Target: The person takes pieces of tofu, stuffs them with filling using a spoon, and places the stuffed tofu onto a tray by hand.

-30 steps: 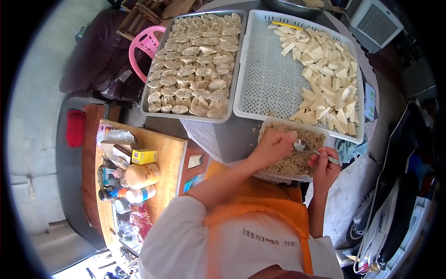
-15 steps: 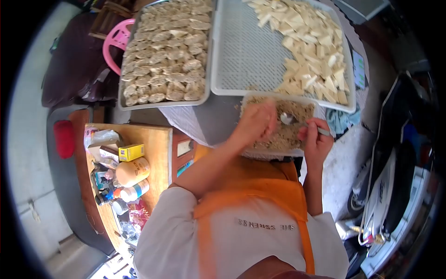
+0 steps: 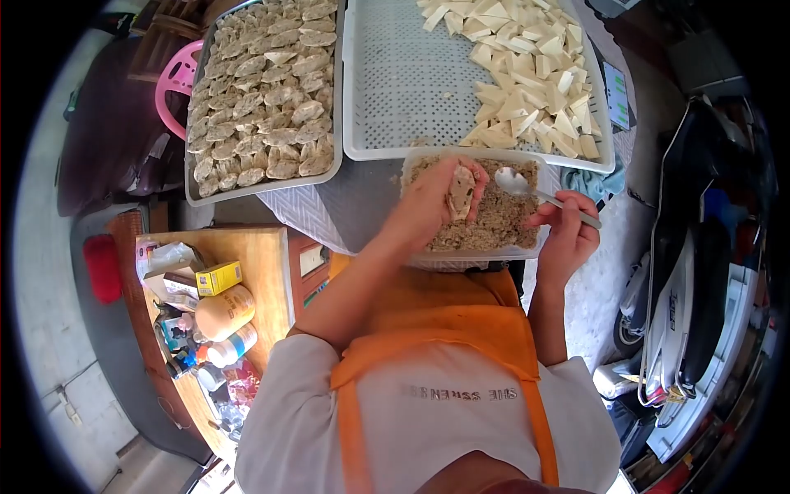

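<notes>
My left hand (image 3: 429,196) is above the left side of a plastic tub (image 3: 473,256) of crumbly brown minced filling (image 3: 499,221). Its fingers cup a pale tofu-like piece (image 3: 462,191) with filling on its face. A metal spoon (image 3: 545,196) is gripped by its handle in my right hand (image 3: 569,233), at the tub's right edge. The spoon's bowl points left, over the filling. Beyond the tub, a white perforated tray (image 3: 387,153) bears pale triangular pieces (image 3: 527,82) on its right side. To its left, another tray (image 3: 336,156) is packed with rows of filled pieces (image 3: 263,99).
A blue cloth (image 3: 594,181) and a phone-like device (image 3: 615,95) lie right of the perforated tray. Bottles, boxes and a large jar (image 3: 224,313) crowd a wooden cabinet top (image 3: 263,255) at left. A pink chair (image 3: 174,82) stands behind; a scooter (image 3: 671,321) is at right.
My left hand has turned, bringing the filled piece into sight. The spoon has swung so its bowl and handle now show clearly. The whole view has shifted slightly.
</notes>
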Available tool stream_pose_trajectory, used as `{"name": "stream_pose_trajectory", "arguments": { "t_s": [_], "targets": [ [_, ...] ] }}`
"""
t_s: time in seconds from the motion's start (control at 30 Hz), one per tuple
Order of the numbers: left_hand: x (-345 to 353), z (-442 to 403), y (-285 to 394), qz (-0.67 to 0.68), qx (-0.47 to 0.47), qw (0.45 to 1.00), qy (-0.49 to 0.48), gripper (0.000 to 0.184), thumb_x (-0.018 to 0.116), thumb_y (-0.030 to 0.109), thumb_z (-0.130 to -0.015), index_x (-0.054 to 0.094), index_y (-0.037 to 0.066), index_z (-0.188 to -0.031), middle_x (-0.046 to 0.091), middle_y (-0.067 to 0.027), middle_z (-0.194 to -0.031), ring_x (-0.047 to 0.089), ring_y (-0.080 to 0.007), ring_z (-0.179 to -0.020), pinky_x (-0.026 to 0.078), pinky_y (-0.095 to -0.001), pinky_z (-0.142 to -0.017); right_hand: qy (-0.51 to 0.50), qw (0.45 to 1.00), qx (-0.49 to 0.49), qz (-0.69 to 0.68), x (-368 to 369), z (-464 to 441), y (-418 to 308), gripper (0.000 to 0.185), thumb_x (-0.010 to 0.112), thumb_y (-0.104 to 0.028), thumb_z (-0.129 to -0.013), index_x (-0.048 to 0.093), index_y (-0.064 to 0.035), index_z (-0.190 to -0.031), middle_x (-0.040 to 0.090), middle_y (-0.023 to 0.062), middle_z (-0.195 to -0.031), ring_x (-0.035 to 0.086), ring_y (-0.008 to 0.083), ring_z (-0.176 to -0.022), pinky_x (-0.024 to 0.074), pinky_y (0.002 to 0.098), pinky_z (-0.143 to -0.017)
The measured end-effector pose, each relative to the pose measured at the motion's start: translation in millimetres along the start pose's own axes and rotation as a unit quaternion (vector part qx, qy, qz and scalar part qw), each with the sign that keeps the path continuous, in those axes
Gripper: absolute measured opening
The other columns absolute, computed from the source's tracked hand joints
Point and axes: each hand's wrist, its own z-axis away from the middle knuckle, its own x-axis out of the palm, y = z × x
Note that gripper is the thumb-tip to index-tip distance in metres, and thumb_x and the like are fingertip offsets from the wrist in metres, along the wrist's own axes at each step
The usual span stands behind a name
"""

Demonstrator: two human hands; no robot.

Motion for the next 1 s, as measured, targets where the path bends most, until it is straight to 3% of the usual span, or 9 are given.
{"name": "stream_pose_trajectory", "arguments": {
  "t_s": [0.13,0.23,0.37,0.53,0.67,0.73,0.83,1.0],
  "targets": [
    [-4.4,-2.7,-9.7,0.022,0.009,1.0,0.003,0.061,0.02,0.056,-0.095,0.052,0.005,-0.105,0.053,-0.0044,-0.09,0.05,-0.0154,-0.075,0.044,-0.0297,-0.069,-0.001,0.996,-0.018,-0.084,7.1,-0.5,-6.2,0.017,0.044,-0.01,-0.093,0.055,0.0025,-0.091,0.06,0.0101,-0.066,0.058,0.0164,-0.049,0.0486,0.0252,-0.047],
    [0.5,-3.6,-11.3,-0.059,0.011,0.997,0.051,0.065,0.018,0.059,-0.093,0.051,0.006,-0.111,0.053,-0.0036,-0.094,0.05,-0.0157,-0.082,0.044,-0.0294,-0.071,-0.083,0.995,0.015,-0.044,23.0,6.7,-12.4,0.016,0.045,-0.009,-0.093,0.056,0.0028,-0.091,0.06,0.0094,-0.067,0.059,0.0148,-0.052,0.0488,0.024,-0.048],
    [-5.9,0.7,-13.5,-0.089,-0.01,0.992,0.089,0.063,0.017,0.058,-0.094,0.05,0.008,-0.113,0.054,-0.0028,-0.097,0.05,-0.0151,-0.084,0.044,-0.029,-0.073,-0.149,0.978,-0.089,0.117,31.5,15.5,-10.1,0.013,0.047,-0.005,-0.091,0.056,0.0036,-0.093,0.061,0.0085,-0.066,0.061,0.0116,-0.057,0.0487,0.0216,-0.051],
    [-2.6,-1.3,-15.2,-0.062,0.003,0.995,0.075,0.06,0.019,0.057,-0.095,0.051,0.008,-0.109,0.054,-0.0025,-0.095,0.05,-0.0135,-0.082,0.044,-0.0278,-0.072,-0.155,0.984,-0.067,0.056,24.1,15.5,-12.3,0.014,0.045,-0.007,-0.093,0.055,0.0032,-0.093,0.061,0.0087,-0.066,0.06,0.0132,-0.055,0.0493,0.0233,-0.052],
    [1.0,1.0,-9.2,-0.065,0.018,0.995,0.077,0.053,0.026,0.053,-0.096,0.053,0.008,-0.104,0.055,-0.003,-0.091,0.05,-0.0129,-0.08,0.043,-0.0273,-0.067,-0.16,0.983,-0.046,0.078,17.9,16.9,-8.9,0.016,0.044,-0.009,-0.093,0.055,0.0027,-0.092,0.059,0.0093,-0.064,0.059,0.0141,-0.053,0.0496,0.025,-0.05],
    [3.0,2.6,-7.8,-0.047,0.029,0.995,0.086,0.048,0.029,0.048,-0.097,0.054,0.007,-0.102,0.054,-0.0036,-0.088,0.049,-0.0128,-0.078,0.043,-0.0271,-0.065,-0.11,0.994,-0.021,0.02,7.0,8.9,-9.7,0.014,0.045,-0.008,-0.092,0.055,0.0025,-0.09,0.06,0.01,-0.065,0.059,0.0151,-0.051,0.0491,0.0246,-0.05],
    [-1.9,-2.1,-6.5,-0.136,0.088,0.987,0.021,0.04,0.034,0.038,-0.097,0.056,0.005,-0.095,0.053,-0.004,-0.082,0.049,-0.0126,-0.071,0.042,-0.0254,-0.059,-0.047,0.999,-0.006,-0.012,-8.0,-1.9,-12.0,0.014,0.045,-0.009,-0.092,0.055,0.0019,-0.089,0.06,0.0103,-0.064,0.058,0.0163,-0.05,0.0485,0.0247,-0.049],
    [12.0,5.4,3.7,-0.105,0.044,0.992,0.045,0.033,0.038,0.026,-0.096,0.056,0.003,-0.081,0.05,-0.0028,-0.071,0.043,-0.0109,-0.056,0.035,-0.0223,-0.048,-0.033,0.999,0.013,-0.022,-14.9,-0.9,-7.5,0.015,0.046,-0.01,-0.092,0.054,0.0016,-0.09,0.059,0.0096,-0.064,0.058,0.0162,-0.049,0.048,0.0245,-0.048]
  ]
}}
